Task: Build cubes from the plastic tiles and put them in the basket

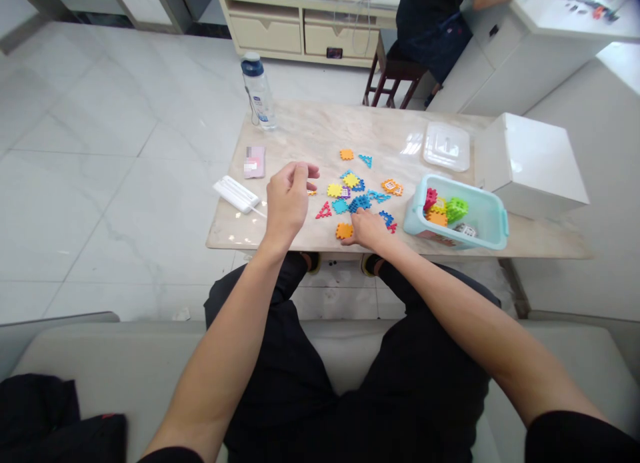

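Several flat plastic building pieces with notched edges lie scattered on the marble tabletop [300, 129]. My right hand [367, 228] rests low among them, its fingertips on a blue piece [359, 203] and its side close to an orange square piece [344, 231]. My left hand [290, 196] hovers just left of the pile with its fingers curled inward, and nothing shows in its grip. A yellow square piece [335, 190] and a red triangular piece [324, 211] lie between my hands. A teal plastic bin [480, 199] to the right holds assembled pieces.
A clear plastic lid [447, 146] and a white box [530, 166] stand at the table's right. A water bottle [259, 93], a white device [236, 195] and a blurred pink card [254, 161] are at the left. A seated person [435, 29] is behind, beside a white counter [565, 33].
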The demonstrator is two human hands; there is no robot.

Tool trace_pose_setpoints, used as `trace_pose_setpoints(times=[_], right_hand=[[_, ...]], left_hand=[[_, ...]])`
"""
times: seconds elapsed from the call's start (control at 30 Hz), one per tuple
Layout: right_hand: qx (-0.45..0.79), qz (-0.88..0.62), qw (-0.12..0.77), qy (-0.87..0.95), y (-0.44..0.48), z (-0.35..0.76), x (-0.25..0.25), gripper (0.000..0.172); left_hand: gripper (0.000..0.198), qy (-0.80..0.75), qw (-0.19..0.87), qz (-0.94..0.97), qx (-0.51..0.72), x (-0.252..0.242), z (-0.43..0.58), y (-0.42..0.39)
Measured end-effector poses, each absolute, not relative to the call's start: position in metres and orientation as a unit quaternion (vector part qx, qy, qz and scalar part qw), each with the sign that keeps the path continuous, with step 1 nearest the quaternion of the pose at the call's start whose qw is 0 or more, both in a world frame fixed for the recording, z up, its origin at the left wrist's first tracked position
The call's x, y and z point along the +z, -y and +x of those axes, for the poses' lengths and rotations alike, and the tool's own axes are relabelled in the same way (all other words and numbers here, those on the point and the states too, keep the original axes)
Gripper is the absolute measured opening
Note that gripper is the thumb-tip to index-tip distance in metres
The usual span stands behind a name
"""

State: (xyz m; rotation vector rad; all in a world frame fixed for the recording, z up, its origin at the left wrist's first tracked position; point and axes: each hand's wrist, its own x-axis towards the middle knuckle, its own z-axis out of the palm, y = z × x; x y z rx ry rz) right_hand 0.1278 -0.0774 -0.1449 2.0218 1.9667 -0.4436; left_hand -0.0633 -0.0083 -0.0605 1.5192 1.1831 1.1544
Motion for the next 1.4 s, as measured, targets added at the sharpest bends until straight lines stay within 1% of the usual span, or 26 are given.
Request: trace_pose_setpoints(times=[0.07, 0.13, 0.17, 0.27, 0.33, 0.4, 0.47, 0.53, 0.6, 0.73, 0.87, 1.0, 1.1, 1.17, 1.23, 1.4], right_hand=[[-0.177, 0.710, 0.143, -0.666, 0.073, 0.136, -0.131, 0.067], [-0.193, 0.724, 0.126, -0.650, 0.070, 0.146, -0.116, 0.059], [-0.191, 0.730, 0.105, -0.648, 0.069, 0.151, -0.108, 0.055], [-0.145, 0.736, -0.014, -0.662, 0.071, 0.164, -0.088, 0.042], [-0.110, 0.734, -0.096, -0.663, 0.073, 0.171, -0.078, 0.039], [-0.088, 0.736, -0.149, -0.655, 0.077, 0.177, -0.071, 0.037], [-0.080, 0.735, -0.175, -0.650, 0.082, 0.182, -0.066, 0.034], [-0.084, 0.736, -0.187, -0.645, 0.087, 0.186, -0.062, 0.032], [-0.087, 0.738, -0.195, -0.640, 0.092, 0.189, -0.058, 0.031], [-0.064, 0.735, -0.215, -0.640, 0.100, 0.192, -0.052, 0.030], [-0.036, 0.727, -0.233, -0.645, 0.109, 0.197, -0.049, 0.030], [-0.050, 0.726, -0.232, -0.646, 0.115, 0.205, -0.048, 0.030], [-0.083, 0.728, -0.208, -0.648, 0.117, 0.210, -0.045, 0.033], [-0.098, 0.729, -0.190, -0.650, 0.118, 0.210, -0.043, 0.033], [-0.102, 0.728, -0.185, -0.652, 0.119, 0.210, -0.040, 0.033], [-0.103, 0.719, -0.206, -0.656, 0.118, 0.210, -0.038, 0.034]], left_hand=[[0.036, -0.480, 0.434, 0.610, 0.458, -0.060, -0.065, 0.007], [0.035, -0.485, 0.433, 0.614, 0.448, -0.059, -0.067, 0.007], [0.035, -0.488, 0.431, 0.617, 0.443, -0.059, -0.067, 0.007], [0.035, -0.502, 0.421, 0.627, 0.422, -0.059, -0.064, 0.007], [0.033, -0.513, 0.412, 0.633, 0.408, -0.061, -0.060, 0.006], [0.030, -0.521, 0.396, 0.644, 0.397, -0.064, -0.057, 0.003], [0.027, -0.527, 0.372, 0.658, 0.387, -0.068, -0.057, -0.002], [0.026, -0.536, 0.340, 0.681, 0.366, -0.074, -0.062, -0.010], [0.025, -0.547, 0.294, 0.717, 0.317, -0.081, -0.071, -0.023], [0.031, -0.550, 0.162, 0.810, 0.122, -0.098, -0.089, -0.053], [0.033, -0.517, 0.136, 0.845, 0.020, -0.124, -0.089, -0.085], [0.048, -0.491, 0.113, 0.863, -0.037, -0.153, -0.074, -0.113], [0.058, -0.483, 0.093, 0.868, -0.067, -0.169, -0.064, -0.124], [0.061, -0.471, 0.085, 0.874, -0.083, -0.174, -0.060, -0.127], [0.059, -0.455, 0.078, 0.882, -0.095, -0.177, -0.058, -0.128], [0.045, -0.419, 0.056, 0.899, -0.114, -0.179, -0.050, -0.128]])
